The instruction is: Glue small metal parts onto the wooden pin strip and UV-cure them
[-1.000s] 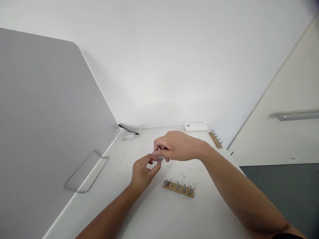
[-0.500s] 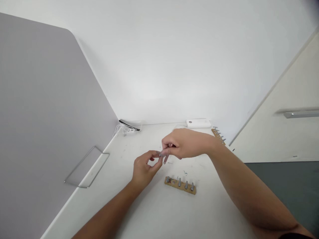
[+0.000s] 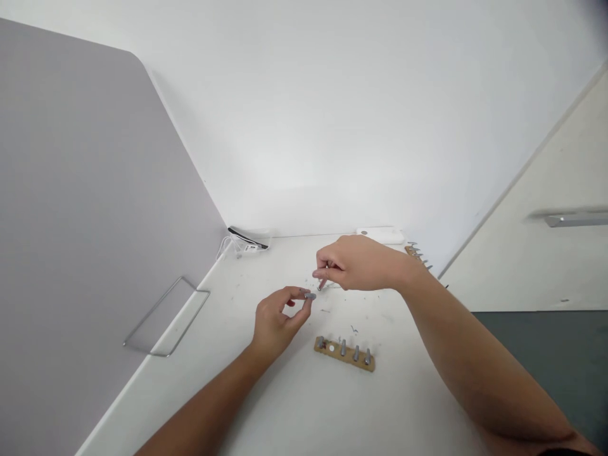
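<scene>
Between thumb and index finger, my left hand (image 3: 280, 320) pinches a small grey false nail (image 3: 310, 296) over the white tabletop (image 3: 285, 405). My right hand (image 3: 349, 263), palm down and just beyond it, grips a slim tool (image 3: 323, 282) with a shiny tip. That tip points down, close to the nail but apart from it; the fingers hide most of the tool. Nearer to me lies a brown strip (image 3: 349, 361) with several grey false nails (image 3: 356, 353) standing on it. A bare white round spot (image 3: 331, 348) shows near its left end.
A second brown strip with upright pieces (image 3: 415, 252) lies by the back right corner. A white device (image 3: 380, 235) and a cable bundle (image 3: 249, 246) sit along the wall. On the left, a wire loop (image 3: 168, 356) juts over the table beside a grey panel (image 3: 95, 190).
My right hand has drawn up and away from my left, taking the tool's tip off the false nail. My left hand has stayed nearly still, and the nail shows more clearly.
</scene>
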Tool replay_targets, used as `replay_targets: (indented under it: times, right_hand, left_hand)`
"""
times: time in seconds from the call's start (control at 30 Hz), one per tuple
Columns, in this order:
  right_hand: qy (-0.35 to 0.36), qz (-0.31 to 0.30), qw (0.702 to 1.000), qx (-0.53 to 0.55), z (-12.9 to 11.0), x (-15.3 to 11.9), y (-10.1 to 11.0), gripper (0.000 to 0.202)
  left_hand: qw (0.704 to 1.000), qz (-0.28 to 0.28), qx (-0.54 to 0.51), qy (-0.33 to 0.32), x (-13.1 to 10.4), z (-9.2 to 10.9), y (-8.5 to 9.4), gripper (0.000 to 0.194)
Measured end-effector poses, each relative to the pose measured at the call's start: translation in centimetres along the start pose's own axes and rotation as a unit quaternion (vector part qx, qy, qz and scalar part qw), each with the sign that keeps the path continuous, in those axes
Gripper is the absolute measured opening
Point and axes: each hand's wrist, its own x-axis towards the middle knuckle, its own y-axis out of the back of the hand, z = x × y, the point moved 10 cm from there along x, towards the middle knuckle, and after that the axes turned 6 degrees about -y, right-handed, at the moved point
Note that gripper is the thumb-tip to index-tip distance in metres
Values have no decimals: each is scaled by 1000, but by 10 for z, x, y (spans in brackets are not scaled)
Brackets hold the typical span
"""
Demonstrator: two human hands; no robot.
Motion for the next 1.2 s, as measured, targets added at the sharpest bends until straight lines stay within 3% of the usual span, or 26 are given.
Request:
replay_targets:
  times: [0.17, 0.33, 0.6, 0.87, 1.2]
  right_hand:
    - [52, -53, 997, 36, -20, -6, -10, 31]
    - [62, -65, 992, 90, -28, -6, -11, 35]
    - [79, 9, 994, 77, -26, 0, 0, 26]
    - [91, 147, 982, 82, -22, -19, 38, 23]
    - [64, 124, 989, 52, -20, -20, 37, 25]
  left_hand:
    - [1000, -1, 26, 2, 3, 6, 4, 7]
    - [999, -2, 38, -7, 3, 8, 4, 7]
    - [1000, 0, 20, -10, 1, 3, 1, 8]
    - [1000, -12, -8, -5, -1, -1, -3, 9]
    - [1000, -12, -3, -13, -2, -4, -6, 9]
